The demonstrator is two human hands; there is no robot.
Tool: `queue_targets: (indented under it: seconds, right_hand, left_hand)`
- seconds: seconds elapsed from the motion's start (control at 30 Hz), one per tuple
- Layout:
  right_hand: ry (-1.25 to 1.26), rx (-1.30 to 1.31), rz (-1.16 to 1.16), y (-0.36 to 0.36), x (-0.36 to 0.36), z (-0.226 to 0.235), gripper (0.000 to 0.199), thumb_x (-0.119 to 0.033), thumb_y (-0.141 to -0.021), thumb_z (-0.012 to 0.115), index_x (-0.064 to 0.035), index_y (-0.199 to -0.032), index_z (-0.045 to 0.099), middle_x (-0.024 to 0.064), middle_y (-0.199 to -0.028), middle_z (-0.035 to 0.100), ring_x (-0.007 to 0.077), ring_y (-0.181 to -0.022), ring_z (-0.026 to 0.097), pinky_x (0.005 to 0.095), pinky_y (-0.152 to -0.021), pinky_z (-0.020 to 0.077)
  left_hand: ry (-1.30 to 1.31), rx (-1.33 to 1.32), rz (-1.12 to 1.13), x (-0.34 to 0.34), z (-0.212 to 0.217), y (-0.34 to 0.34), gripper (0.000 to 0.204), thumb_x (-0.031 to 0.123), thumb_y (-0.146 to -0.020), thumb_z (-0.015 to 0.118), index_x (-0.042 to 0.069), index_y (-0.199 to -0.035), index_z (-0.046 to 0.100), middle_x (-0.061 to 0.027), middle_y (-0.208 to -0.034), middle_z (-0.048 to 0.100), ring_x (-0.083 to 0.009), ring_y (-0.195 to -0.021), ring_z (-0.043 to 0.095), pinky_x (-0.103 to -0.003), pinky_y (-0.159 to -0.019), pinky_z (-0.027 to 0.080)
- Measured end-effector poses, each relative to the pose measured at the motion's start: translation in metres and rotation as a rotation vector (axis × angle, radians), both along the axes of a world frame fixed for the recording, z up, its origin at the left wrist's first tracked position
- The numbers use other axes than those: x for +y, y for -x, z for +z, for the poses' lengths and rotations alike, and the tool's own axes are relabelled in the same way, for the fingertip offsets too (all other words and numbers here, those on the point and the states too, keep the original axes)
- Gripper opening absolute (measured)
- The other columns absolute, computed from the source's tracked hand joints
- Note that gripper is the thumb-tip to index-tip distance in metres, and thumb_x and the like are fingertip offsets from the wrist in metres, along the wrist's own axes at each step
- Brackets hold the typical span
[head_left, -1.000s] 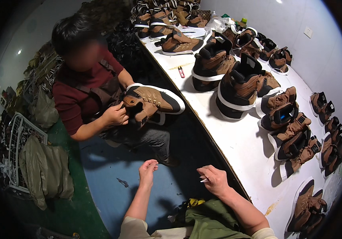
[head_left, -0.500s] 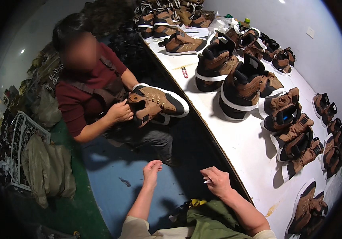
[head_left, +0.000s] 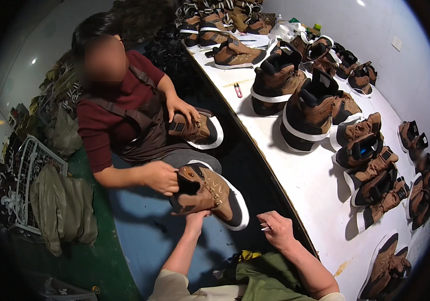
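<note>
— While the left hand (head_left: 196, 218) reaches up from the near edge, what is it meeting?

— A brown high-top shoe (head_left: 210, 193) with a white sole, which a person in a dark red shirt (head_left: 120, 108) holds out. The left fingertips touch its underside near the heel end; they do not close round it, so that grip is open and flat against the shoe rather than clasping it.

— Which way does the shoe run?

— Its long axis slants from the collar, up and to the left by the other person's hand (head_left: 162, 176), down to the toe at the lower right. It lies directly beyond the left hand, off the desk, over the blue floor (head_left: 140, 226).

— And the right hand (head_left: 277, 232)?

— Nearer the desk (head_left: 320, 195), just at its dark near edge, fingers loosely curled round something small and pale. I cannot tell what it is. It is just beside the shoe's toe, not touching. The left hand is the closer of the two to the shoe.

— Farther off?

— The other person presses a second shoe (head_left: 197, 129) against their lap. On the desk, tall boots (head_left: 307, 113) stand mid-way along, flat uppers (head_left: 370, 165) lie toward the right edge, and more shoes (head_left: 235, 52) crowd the far end.
</note>
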State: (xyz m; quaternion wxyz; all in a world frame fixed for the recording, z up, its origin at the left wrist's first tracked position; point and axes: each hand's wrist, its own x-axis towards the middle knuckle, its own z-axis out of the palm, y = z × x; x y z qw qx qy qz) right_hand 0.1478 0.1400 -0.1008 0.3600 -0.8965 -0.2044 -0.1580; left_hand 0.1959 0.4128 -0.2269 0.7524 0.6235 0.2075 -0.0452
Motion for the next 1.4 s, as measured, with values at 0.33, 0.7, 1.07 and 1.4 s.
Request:
queue_targets:
  seconds: [0.33, 0.7, 1.07, 1.4]
  right_hand:
    - [-0.075, 0.362, -0.215, -0.01, 0.003, -0.01, 0.047, -0.036, -0.082, 0.075, 0.0, -0.111, 0.064, 0.0159, -0.104, 0.066, 0.0284, -0.083, 0.069, 0.0361, -0.071, 0.0549]
    - [-0.23, 0.919, -0.375, 0.022, -0.024, -0.112, 0.078, -0.059, -0.08, 0.07, 0.0078, -0.12, 0.061, 0.0223, -0.108, 0.069, 0.0289, -0.099, 0.068, 0.0378, -0.087, 0.0518]
    - [-1.082, 1.206, -0.173, 0.082, -0.035, -0.052, 0.028, -0.006, -0.085, 0.074, 0.0044, -0.11, 0.065, 0.0071, -0.101, 0.069, 0.0118, -0.088, 0.065, 0.0278, -0.082, 0.052]
    - [-1.205, 1.078, 0.032, 0.099, -0.05, 0.065, 0.032, -0.008, -0.087, 0.07, 0.004, -0.116, 0.061, 0.0025, -0.1, 0.066, 0.0067, -0.087, 0.061, 0.0243, -0.081, 0.0497]
  left_hand:
    - [-0.1, 0.067, -0.421, 0.0, -0.031, 0.074, 0.022, 0.014, -0.094, 0.063, -0.001, -0.11, 0.069, -0.007, -0.101, 0.07, -0.0139, -0.095, 0.064, -0.027, -0.082, 0.049]
    - [-0.05, -0.007, -0.703, -0.039, 0.012, 0.098, 0.028, 0.019, -0.096, 0.063, -0.004, -0.111, 0.066, -0.0103, -0.1, 0.073, -0.017, -0.096, 0.068, -0.03, -0.086, 0.053]
    - [0.171, -0.091, -0.681, -0.023, 0.013, 0.112, 0.02, 0.006, -0.093, 0.059, -0.005, -0.109, 0.065, -0.0116, -0.098, 0.071, -0.0196, -0.091, 0.068, -0.033, -0.084, 0.054]
    - [0.082, 0.002, -0.639, -0.024, 0.021, 0.103, 0.038, 0.02, -0.09, 0.06, 0.001, -0.122, 0.058, -0.0122, -0.123, 0.063, -0.0208, -0.115, 0.057, -0.035, -0.102, 0.044]
